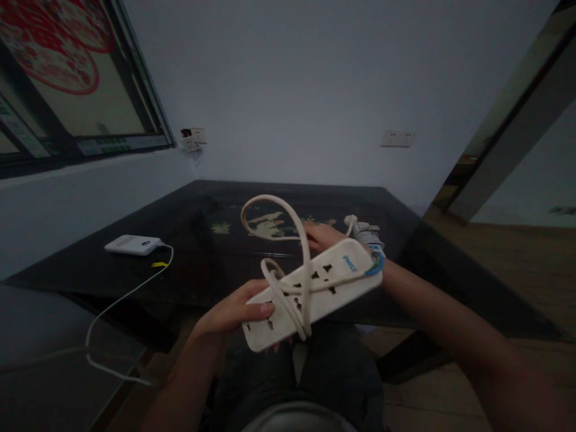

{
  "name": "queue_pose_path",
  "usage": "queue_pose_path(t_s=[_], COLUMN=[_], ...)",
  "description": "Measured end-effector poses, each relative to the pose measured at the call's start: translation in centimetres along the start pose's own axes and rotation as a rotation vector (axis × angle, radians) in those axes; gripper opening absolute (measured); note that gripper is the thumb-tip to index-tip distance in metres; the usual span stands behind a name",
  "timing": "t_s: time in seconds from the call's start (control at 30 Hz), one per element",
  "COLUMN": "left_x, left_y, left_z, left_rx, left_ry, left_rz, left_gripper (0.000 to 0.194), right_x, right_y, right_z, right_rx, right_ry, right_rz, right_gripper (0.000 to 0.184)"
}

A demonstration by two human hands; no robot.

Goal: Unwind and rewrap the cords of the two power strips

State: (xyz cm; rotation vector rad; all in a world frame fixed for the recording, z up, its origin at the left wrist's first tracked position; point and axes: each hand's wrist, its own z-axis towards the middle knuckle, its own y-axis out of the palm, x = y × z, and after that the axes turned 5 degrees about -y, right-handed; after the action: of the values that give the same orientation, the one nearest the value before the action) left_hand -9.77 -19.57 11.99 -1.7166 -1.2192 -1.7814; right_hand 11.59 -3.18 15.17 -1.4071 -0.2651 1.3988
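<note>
Dim, bluish light leaves the bench (pixel 180 210) almost black; wide-angle distortion stretches the window (pixel 119 84), edges soft.

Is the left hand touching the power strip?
Touching. The head view shows the left hand gripping the power strip at one end, its thumb lying on the socketed face.

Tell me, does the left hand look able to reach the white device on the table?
Probably yes: the way to the white device looks free, though the left hand holds the power strip.
</note>
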Motion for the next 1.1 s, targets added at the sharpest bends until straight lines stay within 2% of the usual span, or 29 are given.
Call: queue_pose_path(t_s=[0.13, 0.23, 0.33, 0.43, 0.53, 0.6, 0.7, 0.8, 0.93, 1.1], left_x=[-1.0, -1.8, -2.1, -1.5, -0.1, 1.0, 2.7, 4.2, 5.4, 5.3], left_y=[-0.6, -1.7, -2.9, -4.2, -5.2, -5.6, -5.7, -5.5, -4.8, -3.1], left_z=[0.6, 0.8, 1.0, 1.0, 0.7, 0.3, -0.4, -0.6, -0.5, -0.2], left_rx=[0.013, 0.115, 0.256, 0.445, 0.608, 0.658, 0.674, 0.664, 0.603, 0.424], left_ry=[-0.085, -0.066, 0.019, 0.121, 0.201, 0.248, 0.292, 0.317, 0.307, 0.291], left_rz=[0.049, -0.014, -0.11, -0.217, -0.348, -0.398, -0.404, -0.381, -0.341, -0.228], left_gripper=[0.053, 0.047, 0.038, 0.027, 0.023, 0.025, 0.028, 0.032, 0.036, 0.031], right_x=[-1.2, -3.0, -5.1, -6.6, -7.2, -7.2, -6.9, -6.4, -5.7, -4.6], right_y=[-2.7, -5.5, -7.8, -8.9, -8.2, -6.9, -4.7, -3.2, -2.5, -1.1], right_z=[1.6, 1.0, -0.7, -2.4, -3.3, -3.5, -3.4, -3.2, -2.6, -1.8], right_rx=[0.203, 0.351, 0.284, 0.058, -0.225, -0.378, -0.493, -0.503, -0.436, -0.391], right_ry=[0.05, -0.043, -0.111, -0.098, -0.072, -0.068, -0.089, -0.129, -0.155, -0.141], right_rz=[0.101, 0.222, 0.142, 0.021, -0.047, -0.071, -0.1, -0.119, -0.223, -0.496], right_gripper=[0.017, 0.024, 0.029, 0.028, 0.029, 0.031, 0.037, 0.04, 0.036, 0.03])
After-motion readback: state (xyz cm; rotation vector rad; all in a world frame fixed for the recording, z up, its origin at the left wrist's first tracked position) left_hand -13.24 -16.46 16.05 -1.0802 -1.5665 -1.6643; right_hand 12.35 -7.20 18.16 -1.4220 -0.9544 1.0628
